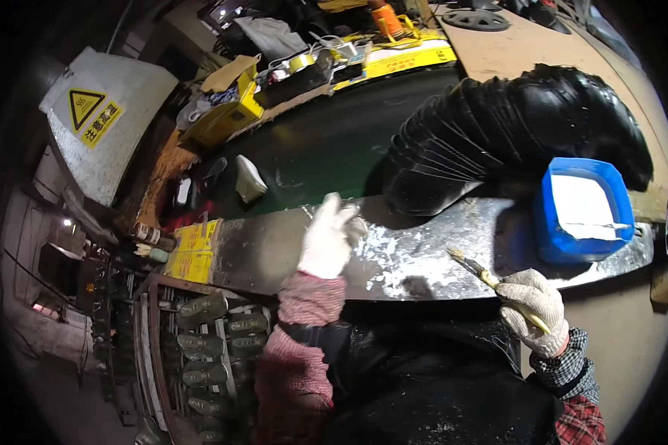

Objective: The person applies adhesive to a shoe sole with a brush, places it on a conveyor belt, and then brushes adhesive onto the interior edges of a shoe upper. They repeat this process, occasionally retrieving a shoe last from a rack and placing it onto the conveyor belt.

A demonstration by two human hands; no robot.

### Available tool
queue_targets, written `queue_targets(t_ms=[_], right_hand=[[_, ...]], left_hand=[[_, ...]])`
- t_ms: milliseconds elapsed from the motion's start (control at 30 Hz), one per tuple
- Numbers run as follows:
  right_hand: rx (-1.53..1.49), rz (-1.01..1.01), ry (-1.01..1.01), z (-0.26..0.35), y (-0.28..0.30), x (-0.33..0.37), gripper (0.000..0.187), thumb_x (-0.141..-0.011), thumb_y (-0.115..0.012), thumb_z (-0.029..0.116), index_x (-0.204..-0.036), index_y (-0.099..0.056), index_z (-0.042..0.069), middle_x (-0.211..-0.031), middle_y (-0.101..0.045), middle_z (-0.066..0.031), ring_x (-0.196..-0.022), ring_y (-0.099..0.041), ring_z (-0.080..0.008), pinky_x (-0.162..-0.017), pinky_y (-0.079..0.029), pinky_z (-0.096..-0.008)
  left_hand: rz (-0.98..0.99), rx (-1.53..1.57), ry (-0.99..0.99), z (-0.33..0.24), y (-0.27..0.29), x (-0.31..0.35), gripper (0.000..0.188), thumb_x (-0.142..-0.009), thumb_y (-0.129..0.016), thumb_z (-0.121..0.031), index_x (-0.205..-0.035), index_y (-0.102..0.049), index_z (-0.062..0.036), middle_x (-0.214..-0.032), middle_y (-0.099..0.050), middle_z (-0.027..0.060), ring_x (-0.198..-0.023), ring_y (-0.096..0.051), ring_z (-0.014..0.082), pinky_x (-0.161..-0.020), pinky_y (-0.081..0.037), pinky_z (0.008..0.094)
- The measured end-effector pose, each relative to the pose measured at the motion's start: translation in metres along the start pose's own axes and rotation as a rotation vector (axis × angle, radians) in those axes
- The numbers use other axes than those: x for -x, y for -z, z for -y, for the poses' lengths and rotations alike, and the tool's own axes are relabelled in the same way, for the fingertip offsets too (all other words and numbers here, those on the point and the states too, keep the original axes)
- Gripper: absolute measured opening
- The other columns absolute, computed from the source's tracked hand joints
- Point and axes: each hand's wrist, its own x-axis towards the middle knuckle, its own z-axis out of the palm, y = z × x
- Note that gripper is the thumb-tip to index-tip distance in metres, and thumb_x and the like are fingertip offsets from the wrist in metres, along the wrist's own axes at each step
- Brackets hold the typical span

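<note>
And the slim brush with the pale yellow handle and stubby tan bristles (484, 274) is hanging over the white-smeared strip of grey sheet metal (263, 256), its bristles pointing up and left! The right hand in a knitted off-white glove (533, 311) is gripping it, fingers closing snugly round the handle; whether the tip is touching the metal, I can't tell. The left hand in a plain white glove (329, 236) is stretching over the strip, fingers loosely straightening, and I'm seeing nothing in its hold.

Ahead and to its left, a small white wedge-shaped piece (250, 179) is resting on the dark green belt (304, 152), near the fingertips but clearly apart.

By my reading, brushing is the step in hand, with the left hand standing free. The next move looks to be calling for a piece under those left fingers, and a steady brush above it.

Over to the right, a blue plastic tub (551, 226) is sitting on the strip, holding something white. Behind it, a shiny black ribbed tube (490, 137) is arching across the belt; farther off, a yellow cardboard box (234, 122) is standing along the far side.
</note>
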Motion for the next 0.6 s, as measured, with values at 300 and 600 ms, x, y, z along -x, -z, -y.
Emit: queue_targets(t_ms=[300, 600], right_hand=[[-0.021, -0.213, -0.029, 0.016, 0.043, 0.034, 0.028, -0.078, -0.07, 0.003, -0.105, -0.065, 0.001, -0.095, -0.065, -0.0153, -0.08, -0.063, -0.0277, -0.071, -0.052, -0.0361], [0.234, -0.574, -0.341, -0.007, 0.146, 0.005, 0.021, -0.095, -0.063, 0.019, -0.103, -0.062, -0.001, -0.076, -0.056, 0.0012, -0.066, -0.049, -0.0063, -0.058, -0.041, -0.0221]], left_hand=[[-0.18, 0.297, 0.624, -0.038, -0.126, -0.03, 0.053, -0.09, -0.057, -0.062, -0.09, -0.061, -0.009, -0.064, -0.05, 0.0029, -0.048, -0.045, 0.0102, -0.043, -0.037, 0.0236], [-0.418, 0.557, 0.114, -0.103, -0.081, 0.071, 0.024, -0.096, -0.058, -0.041, -0.088, -0.054, -0.0182, -0.06, -0.05, -0.0055, -0.036, -0.035, 0.0049, -0.031, -0.029, 0.0213]])
